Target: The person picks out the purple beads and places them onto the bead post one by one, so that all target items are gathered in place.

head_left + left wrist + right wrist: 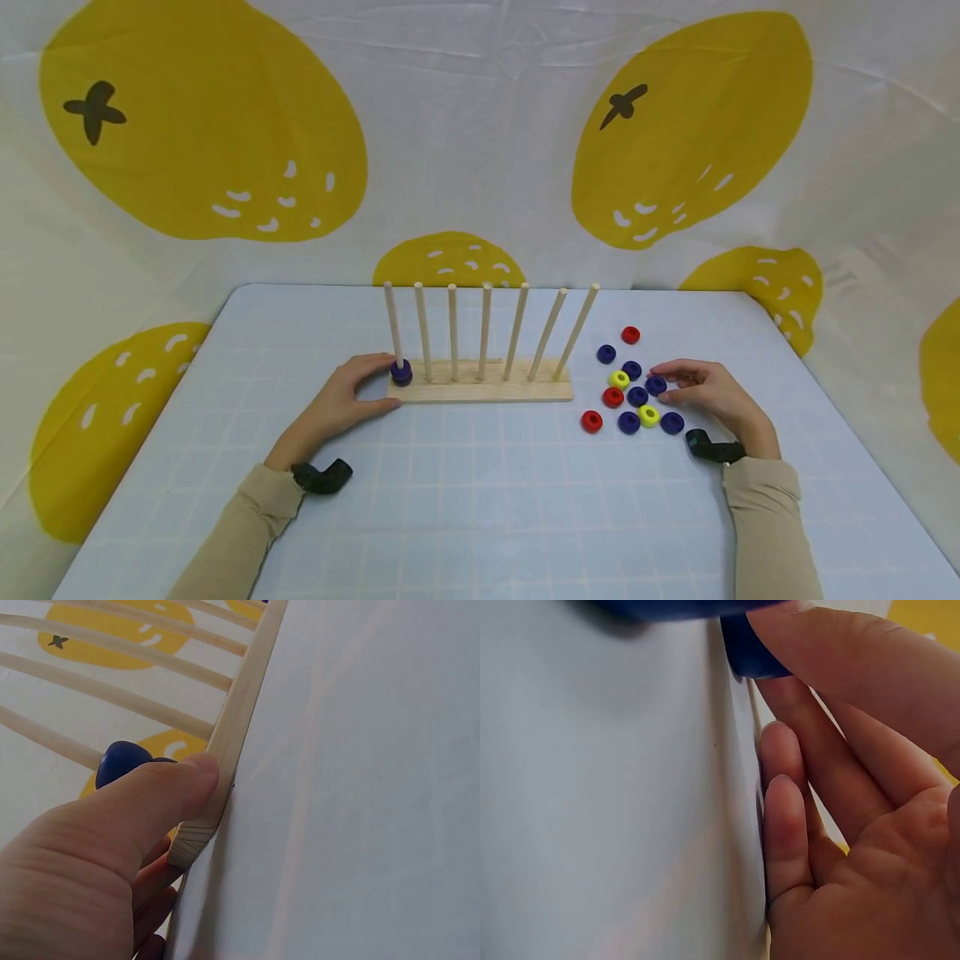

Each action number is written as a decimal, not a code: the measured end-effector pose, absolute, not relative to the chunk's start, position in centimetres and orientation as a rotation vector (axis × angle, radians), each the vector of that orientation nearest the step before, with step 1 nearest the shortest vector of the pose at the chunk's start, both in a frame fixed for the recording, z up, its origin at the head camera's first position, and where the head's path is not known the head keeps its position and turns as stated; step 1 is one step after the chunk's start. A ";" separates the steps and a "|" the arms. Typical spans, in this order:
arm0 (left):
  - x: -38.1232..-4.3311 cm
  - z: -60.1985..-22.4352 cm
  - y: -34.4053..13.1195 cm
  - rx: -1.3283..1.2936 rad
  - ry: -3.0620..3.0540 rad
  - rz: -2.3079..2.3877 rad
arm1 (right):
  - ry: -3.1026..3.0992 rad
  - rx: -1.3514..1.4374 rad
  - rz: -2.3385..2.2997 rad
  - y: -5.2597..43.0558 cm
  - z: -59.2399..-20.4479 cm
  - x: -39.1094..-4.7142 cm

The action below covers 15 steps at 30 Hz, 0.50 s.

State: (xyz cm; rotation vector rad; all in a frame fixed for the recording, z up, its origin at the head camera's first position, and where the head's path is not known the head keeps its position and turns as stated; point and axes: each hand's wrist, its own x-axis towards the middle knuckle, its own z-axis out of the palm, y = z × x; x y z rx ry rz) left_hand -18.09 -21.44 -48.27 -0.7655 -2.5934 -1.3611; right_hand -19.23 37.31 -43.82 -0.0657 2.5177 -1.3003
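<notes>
A wooden peg stand (487, 392) with a row of several upright pegs stands toward the back of the table. My left hand (341, 408) grips its left end, the thumb along the front edge and the fingers behind. Dark blue rings (402, 377) sit low on the leftmost peg, beside that hand. To the right, my right hand (716, 396) pinches a blue ring (750, 649) between thumb and fingers, low over the table among the loose rings. In the right wrist view its other fingers lie along the tabletop.
Loose blue, red and yellow rings lie scattered right of the stand, among them a red ring (592, 422) nearest the front and a yellow ring (648, 422). A pale checked cloth (480, 500) covers the table. Behind it hangs a lemon-print curtain (472, 125).
</notes>
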 end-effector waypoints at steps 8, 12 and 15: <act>-18.3 -48.5 -21.5 -0.788 -2.579 -1.338 | 2.529 -0.034 -1.293 37.2 -43.7 -19.1; -18.3 -48.5 -21.5 -0.763 -2.603 -1.346 | 2.546 -0.039 -1.298 37.2 -43.5 -19.1; -18.2 -48.5 -21.5 -0.752 -2.616 -1.351 | 2.553 -0.058 -1.310 37.3 -43.3 -19.1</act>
